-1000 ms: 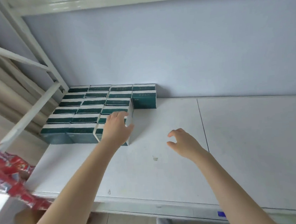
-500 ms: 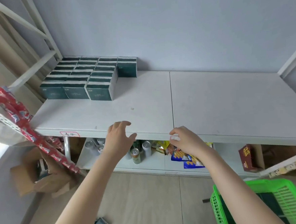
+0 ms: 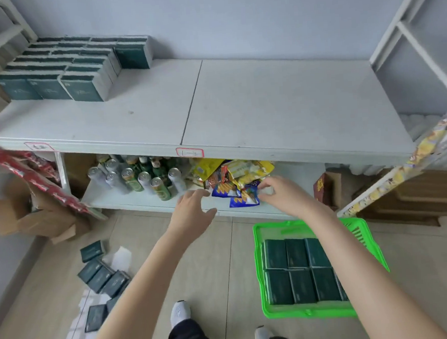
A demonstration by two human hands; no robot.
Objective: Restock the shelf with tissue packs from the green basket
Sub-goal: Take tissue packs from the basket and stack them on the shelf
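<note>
- Left hand [image 3: 193, 211]: fingers relaxed, empty.
- Right hand [image 3: 285, 195]: fingers curled; contents unclear.
- Bright green plastic basket [image 3: 260, 272], 5 o'clock: holds dark green rectangular tissue packs [image 3: 302, 285].

basket [image 3: 258, 262] glossy plastic | shelf [image 3: 279, 107] matt | cans [image 3: 143, 179] shiny metal

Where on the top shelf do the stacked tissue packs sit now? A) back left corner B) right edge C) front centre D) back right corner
A: the tissue packs stand in rows against the wall at the left end of the shelf.
</note>
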